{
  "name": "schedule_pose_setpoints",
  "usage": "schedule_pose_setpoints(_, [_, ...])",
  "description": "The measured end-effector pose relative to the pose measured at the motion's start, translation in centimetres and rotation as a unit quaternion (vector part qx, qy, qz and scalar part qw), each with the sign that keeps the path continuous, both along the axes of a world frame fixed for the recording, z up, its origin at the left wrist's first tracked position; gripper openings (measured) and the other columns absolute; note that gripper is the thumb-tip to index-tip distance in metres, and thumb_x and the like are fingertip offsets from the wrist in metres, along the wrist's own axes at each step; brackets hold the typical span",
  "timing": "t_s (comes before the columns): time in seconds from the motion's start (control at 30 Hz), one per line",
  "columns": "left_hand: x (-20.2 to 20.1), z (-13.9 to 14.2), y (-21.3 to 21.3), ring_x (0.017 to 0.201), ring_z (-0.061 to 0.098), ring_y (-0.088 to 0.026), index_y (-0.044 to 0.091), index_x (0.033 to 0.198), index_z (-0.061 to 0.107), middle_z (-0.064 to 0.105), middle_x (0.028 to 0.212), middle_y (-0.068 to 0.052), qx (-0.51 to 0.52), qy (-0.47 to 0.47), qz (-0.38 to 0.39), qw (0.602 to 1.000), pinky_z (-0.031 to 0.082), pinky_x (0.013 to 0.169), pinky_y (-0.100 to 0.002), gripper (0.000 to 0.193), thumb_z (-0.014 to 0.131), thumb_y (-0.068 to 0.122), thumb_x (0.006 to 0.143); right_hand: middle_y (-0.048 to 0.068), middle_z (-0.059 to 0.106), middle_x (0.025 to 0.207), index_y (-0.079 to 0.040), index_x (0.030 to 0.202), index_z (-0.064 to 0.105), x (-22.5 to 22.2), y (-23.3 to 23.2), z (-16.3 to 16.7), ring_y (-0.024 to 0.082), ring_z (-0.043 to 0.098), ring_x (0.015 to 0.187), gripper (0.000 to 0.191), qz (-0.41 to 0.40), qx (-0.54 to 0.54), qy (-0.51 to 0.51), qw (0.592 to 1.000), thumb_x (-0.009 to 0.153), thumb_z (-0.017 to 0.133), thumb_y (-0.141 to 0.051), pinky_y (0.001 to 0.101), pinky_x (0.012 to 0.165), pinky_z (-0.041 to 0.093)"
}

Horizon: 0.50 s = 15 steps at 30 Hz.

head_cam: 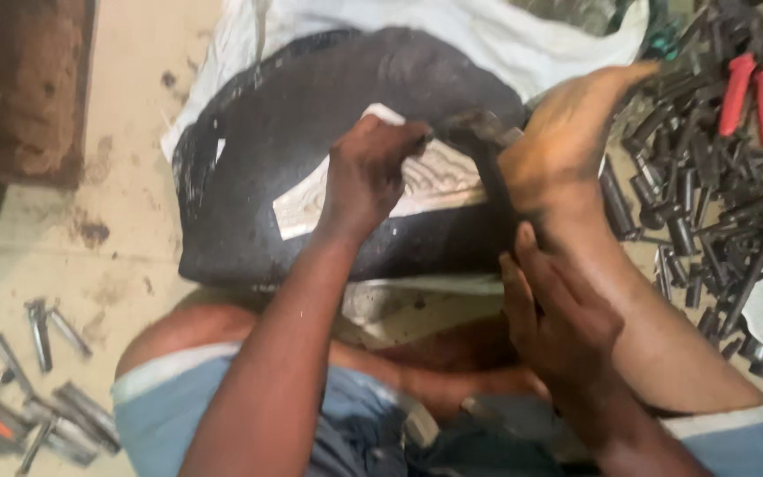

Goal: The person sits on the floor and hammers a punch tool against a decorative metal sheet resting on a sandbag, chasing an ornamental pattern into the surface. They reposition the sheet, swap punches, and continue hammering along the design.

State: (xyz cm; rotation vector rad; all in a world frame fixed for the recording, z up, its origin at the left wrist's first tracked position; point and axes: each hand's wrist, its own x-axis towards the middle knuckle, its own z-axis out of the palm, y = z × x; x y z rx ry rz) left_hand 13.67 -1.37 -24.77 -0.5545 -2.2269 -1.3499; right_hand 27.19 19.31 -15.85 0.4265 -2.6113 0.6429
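- Your left hand (368,177) pinches the embossed silvery metal sheet (434,181) on the black pad (267,150).
- Your right hand (562,322) grips a dark hammer (487,155); steel punches (708,168) pile at three o'clock.

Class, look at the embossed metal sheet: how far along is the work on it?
Done: a raised pattern covers the metal sheet right of the left hand. In hand: the right hand grips a hammer over it. Left: the sheet's left end looks plainer.
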Motion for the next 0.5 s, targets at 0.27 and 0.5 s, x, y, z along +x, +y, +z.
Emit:
schedule_pose_setpoints(0.27, [0.27, 0.02, -0.01, 0.086, 0.069, -0.026, 0.011, 0.109, 0.073, 0.074, 0.088, -0.004, -0.039, -0.023, 0.001, 0.999, 0.056, 0.077, -0.039, 0.039, 0.065, -0.011, 0.078, 0.016, 0.073, 0.095, -0.001, 0.134, 0.069, 0.14, -0.14, 0.2, 0.024, 0.073, 0.083, 0.036, 0.002, 0.01, -0.049, 0.999, 0.098, 0.076, -0.003, 0.0339, 0.076, 0.058])
schedule_pose_setpoints(0.5, [0.37, 0.1, -0.21, 0.087, 0.069, -0.027, 0.009, 0.113, 0.072, 0.075, 0.092, -0.005, 0.012, -0.035, -0.015, 0.999, 0.057, 0.08, -0.038, 0.043, 0.063, -0.014, 0.077, 0.014, 0.072, 0.091, -0.002, 0.131, 0.07, -0.32, -0.46, 0.64, 0.022, 0.071, 0.078, 0.035, -0.013, 0.008, -0.056, 0.998, 0.098, 0.077, -0.004, 0.0336, 0.074, 0.058])
